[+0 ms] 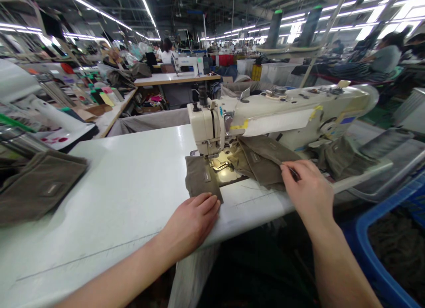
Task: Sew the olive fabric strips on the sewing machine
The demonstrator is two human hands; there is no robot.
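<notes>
A brown fabric piece with a small label (196, 175) lies partly under the needle area of a cream sewing machine (282, 115). My left hand (194, 219) is closed at its near edge, fingers together on the cloth; the thumb is hidden. To the right of the needle, more brown labelled cloth (260, 159) lies folded in layers on the bed. My right hand (307, 184) pinches the right edge of this cloth between thumb and fingers. Lamp light falls on the metal needle plate (222, 166) between the two pieces.
Brown labelled pieces (43, 188) are stacked at the table's left. More brown cloth (345, 157) lies beyond my right hand. A blue basket (365, 224) with dark cloth stands at lower right. Behind are another sewing table (175, 79), thread cones (274, 29) and several people.
</notes>
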